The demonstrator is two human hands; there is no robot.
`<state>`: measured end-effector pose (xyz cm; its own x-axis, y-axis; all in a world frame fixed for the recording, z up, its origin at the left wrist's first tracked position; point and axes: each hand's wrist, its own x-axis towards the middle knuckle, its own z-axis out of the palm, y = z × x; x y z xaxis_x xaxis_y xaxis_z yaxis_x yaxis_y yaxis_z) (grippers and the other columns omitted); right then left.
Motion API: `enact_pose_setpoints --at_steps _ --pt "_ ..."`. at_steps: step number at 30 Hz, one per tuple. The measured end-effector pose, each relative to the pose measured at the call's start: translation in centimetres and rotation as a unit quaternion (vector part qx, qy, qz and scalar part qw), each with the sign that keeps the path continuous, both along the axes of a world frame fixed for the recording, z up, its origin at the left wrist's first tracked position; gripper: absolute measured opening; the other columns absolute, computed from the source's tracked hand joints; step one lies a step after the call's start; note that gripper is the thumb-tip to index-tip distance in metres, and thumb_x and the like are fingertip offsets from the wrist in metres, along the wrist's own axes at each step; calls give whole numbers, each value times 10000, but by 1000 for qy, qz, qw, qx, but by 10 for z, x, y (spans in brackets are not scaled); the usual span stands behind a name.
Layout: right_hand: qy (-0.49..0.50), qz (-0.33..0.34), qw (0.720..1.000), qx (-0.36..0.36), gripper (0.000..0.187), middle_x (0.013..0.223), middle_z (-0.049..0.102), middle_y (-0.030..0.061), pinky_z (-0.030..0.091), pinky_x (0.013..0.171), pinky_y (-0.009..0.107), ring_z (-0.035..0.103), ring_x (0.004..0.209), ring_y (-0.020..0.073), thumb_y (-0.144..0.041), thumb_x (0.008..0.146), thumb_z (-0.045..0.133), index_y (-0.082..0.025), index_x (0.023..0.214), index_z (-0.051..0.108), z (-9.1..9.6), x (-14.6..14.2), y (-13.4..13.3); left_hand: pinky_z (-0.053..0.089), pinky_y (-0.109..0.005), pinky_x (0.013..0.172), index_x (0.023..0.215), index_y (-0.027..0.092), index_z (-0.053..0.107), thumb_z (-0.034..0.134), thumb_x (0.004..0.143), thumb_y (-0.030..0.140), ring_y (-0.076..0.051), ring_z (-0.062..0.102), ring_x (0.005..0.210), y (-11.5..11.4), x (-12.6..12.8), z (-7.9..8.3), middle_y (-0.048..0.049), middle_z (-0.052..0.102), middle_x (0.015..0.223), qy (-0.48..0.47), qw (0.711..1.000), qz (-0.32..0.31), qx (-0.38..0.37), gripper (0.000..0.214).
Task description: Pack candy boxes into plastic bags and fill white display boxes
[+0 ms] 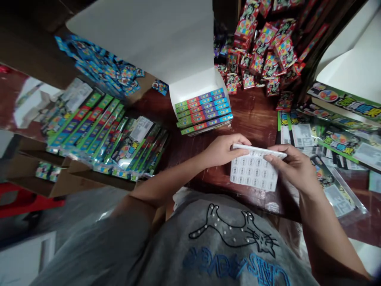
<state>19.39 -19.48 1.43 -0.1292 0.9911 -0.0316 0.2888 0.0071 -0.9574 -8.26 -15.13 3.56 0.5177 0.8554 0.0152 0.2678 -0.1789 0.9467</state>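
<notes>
Between my two hands is a white sheet of round stickers (253, 171), printed in rows of small circles with dark marks. My left hand (224, 149) pinches its upper left corner, thumb on top. Closed on the upper right edge is my right hand (293, 165), its thumb lying over the printed face. The sheet's top edge looks folded or stacked, and its lower part hangs toward me over the table's near edge. Just beyond my left hand, a stack of colourful thin boxes (204, 111) stands in a white open carton (195, 83).
Red small packets (264, 51) are heaped at the back right, blue packets (104, 65) at the back left. Wrapped green-edged packs (98, 131) stand in rows at left. Flat bags with printed cards (339, 139) lie at right. A cardboard box (38, 171) sits lower left.
</notes>
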Motion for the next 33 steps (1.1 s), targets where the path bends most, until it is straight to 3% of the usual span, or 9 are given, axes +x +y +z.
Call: enact_pose_setpoints --at_steps 5,9,11,15,18,23,29,33 --pt "21 -95 995 -11 321 810 763 -10 476 639 274 605 678 136 -545 859 893 -242 879 787 -12 -21 -9 538 -260 773 986 183 777 743 948 345 -151 725 855 -11 0 -14 -45 820 975 -52 993 107 -21 170" --pt "28 -125 991 -23 401 715 700 -23 464 655 285 567 661 134 -604 881 838 -228 774 747 -13 -36 -6 418 -241 603 732 181 667 707 986 506 -108 564 625 -15 -3 -20 17 662 663 -29 981 188 -38 415" --pt "35 -125 991 -41 396 743 715 -22 484 688 295 588 688 143 -616 864 846 -235 808 757 -14 -36 -4 434 -238 611 754 184 661 769 936 519 -112 577 635 -15 -6 -24 18 675 685 -47 980 181 -67 396" --pt "48 -99 992 -54 402 955 798 7 561 830 344 683 851 189 -632 831 867 -265 976 790 -16 -31 -1 543 -262 738 1073 203 753 866 842 420 -159 706 813 -17 -7 -33 -31 800 937 -107 974 170 -109 336" --pt "55 -100 992 -58 426 1023 804 18 576 846 362 698 894 204 -650 833 851 -279 1032 788 -19 -31 -1 539 -257 743 1042 205 773 824 882 396 -151 700 812 -17 -2 -38 -33 797 933 -110 969 192 -108 255" --pt "71 -122 989 -52 329 962 791 9 555 832 354 680 863 196 -581 860 851 -274 950 778 -22 -32 1 523 -255 708 956 206 763 804 908 426 -140 661 759 -11 7 -40 -21 763 860 -130 964 207 -107 229" --pt "158 -109 973 -130 378 912 778 -18 526 752 312 641 762 153 -579 805 907 -278 1001 790 -21 -25 5 506 -242 686 974 200 746 852 853 388 -127 640 743 -4 11 -38 -15 751 873 -138 969 160 -127 247" --pt "124 -129 978 -108 369 897 779 -11 545 748 325 658 787 174 -595 802 896 -278 951 782 -19 -23 6 507 -237 695 1023 206 773 867 819 355 -114 637 731 -2 17 -38 -3 754 879 -142 964 162 -156 270"
